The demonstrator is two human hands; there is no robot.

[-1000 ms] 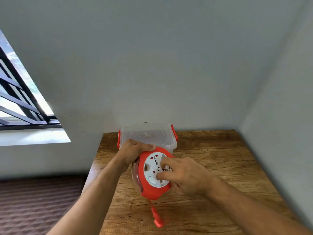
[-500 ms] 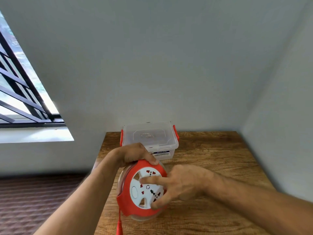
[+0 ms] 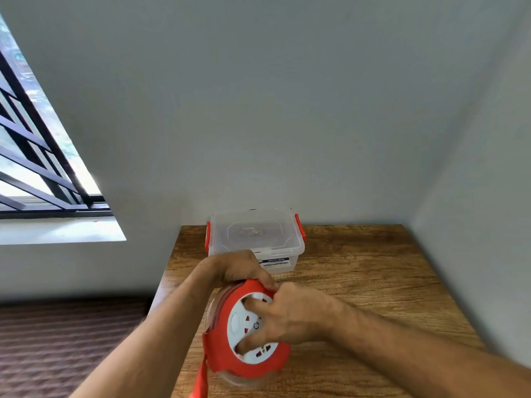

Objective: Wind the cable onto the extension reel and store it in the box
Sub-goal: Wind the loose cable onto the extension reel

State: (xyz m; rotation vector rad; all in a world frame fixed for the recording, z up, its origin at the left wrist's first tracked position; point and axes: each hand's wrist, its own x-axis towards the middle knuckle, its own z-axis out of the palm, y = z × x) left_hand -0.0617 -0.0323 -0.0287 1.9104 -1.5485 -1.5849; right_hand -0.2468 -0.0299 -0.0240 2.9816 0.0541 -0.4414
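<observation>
A round red extension reel (image 3: 227, 340) with a white socket face (image 3: 238, 323) is held upright above the wooden table (image 3: 359, 285), near its left front. My left hand (image 3: 241, 268) grips the reel's top rim from behind. My right hand (image 3: 290, 317) is pressed on the white face, fingers hooked into its recesses. A short red cable end (image 3: 201, 380) hangs from the reel's lower left and runs out of view. The clear plastic box (image 3: 255, 237) with red latches stands behind the reel with its lid on.
The table sits in a corner, with grey walls behind and to the right (image 3: 474, 225). Its left edge drops to a dark ribbed floor (image 3: 57, 340). A barred window (image 3: 34, 156) is at the far left.
The reel has come lower and nearer to me and its white face has turned under my right hand. The hanging cable end has swung from below the reel to its left side.
</observation>
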